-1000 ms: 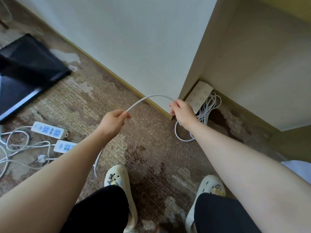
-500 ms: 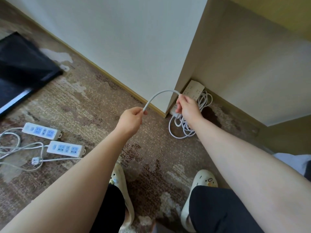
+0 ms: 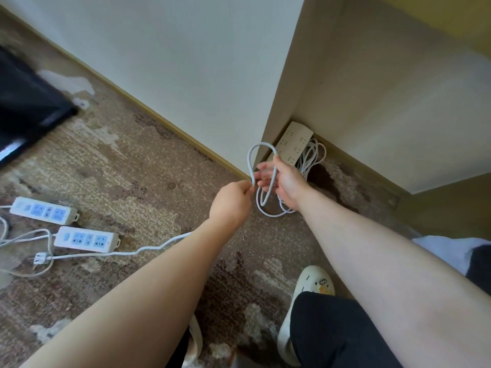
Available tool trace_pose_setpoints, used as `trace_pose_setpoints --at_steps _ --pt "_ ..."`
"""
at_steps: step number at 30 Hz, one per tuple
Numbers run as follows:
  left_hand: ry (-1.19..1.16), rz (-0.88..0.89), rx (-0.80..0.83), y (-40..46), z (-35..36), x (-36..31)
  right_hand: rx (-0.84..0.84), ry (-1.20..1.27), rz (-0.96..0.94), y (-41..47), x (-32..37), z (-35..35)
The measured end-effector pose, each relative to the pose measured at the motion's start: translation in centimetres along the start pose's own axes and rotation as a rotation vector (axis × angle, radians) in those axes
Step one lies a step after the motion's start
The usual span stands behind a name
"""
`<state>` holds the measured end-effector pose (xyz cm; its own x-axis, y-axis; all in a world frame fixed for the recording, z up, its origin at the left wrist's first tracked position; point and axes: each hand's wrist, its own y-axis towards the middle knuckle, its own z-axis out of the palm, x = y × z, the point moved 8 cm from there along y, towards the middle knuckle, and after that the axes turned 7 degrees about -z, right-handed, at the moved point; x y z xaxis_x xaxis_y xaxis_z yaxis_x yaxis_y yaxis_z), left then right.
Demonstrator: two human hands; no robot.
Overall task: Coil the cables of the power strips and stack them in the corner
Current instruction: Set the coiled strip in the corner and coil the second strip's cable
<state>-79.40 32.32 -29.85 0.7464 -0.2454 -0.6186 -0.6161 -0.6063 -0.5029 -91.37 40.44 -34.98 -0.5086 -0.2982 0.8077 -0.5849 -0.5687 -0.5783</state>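
Three power strips were in view on the patterned carpet [image 3: 148, 160]: a beige strip [image 3: 293, 144] lay in the corner, tucked against the base of a tall wooden panel [image 3: 289, 83] with its coiled cable [image 3: 309, 158] just beside it, while two white strips with blue sockets lay well apart to the left, the far white strip [image 3: 42, 210] and the near white strip [image 3: 86, 239] side by side, loose leads tangled round them. The left hand [image 3: 230, 205] pinched a white cable [image 3: 261, 166] between thumb and fingertips, its other fingers curled. The right hand [image 3: 283, 181] was half open, fingers spread and relaxed, with the cable's loop passing across them and more loops hanging beneath the palm. From the left hand the cable trailed back along the carpet toward the near white strip. A black flat object [image 3: 24, 110] lay at the far left, and a cream slipper [image 3: 310, 288] stood by the right arm
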Motion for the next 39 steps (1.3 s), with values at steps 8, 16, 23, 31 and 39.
trace_pose_setpoints --at_steps 8,16,23,31,39 --pt "0.105 0.041 0.075 0.8 1.8 -1.0 0.109 0.084 0.053 -0.1 0.4 1.1" --pt "0.144 -0.014 0.209 0.8 2.9 0.3 0.134 0.158 0.098 -0.6 0.6 2.1" --pt "0.196 -0.061 0.283 1.1 0.3 5.2 0.002 0.221 0.012 0.1 1.8 -0.5" --pt "0.248 0.027 0.148 1.0 1.4 3.0 -0.117 0.223 -0.032 0.0 1.2 -0.7" --pt "0.283 0.069 0.263 1.2 1.5 3.8 -0.251 0.215 -0.128 1.0 2.3 -1.4"
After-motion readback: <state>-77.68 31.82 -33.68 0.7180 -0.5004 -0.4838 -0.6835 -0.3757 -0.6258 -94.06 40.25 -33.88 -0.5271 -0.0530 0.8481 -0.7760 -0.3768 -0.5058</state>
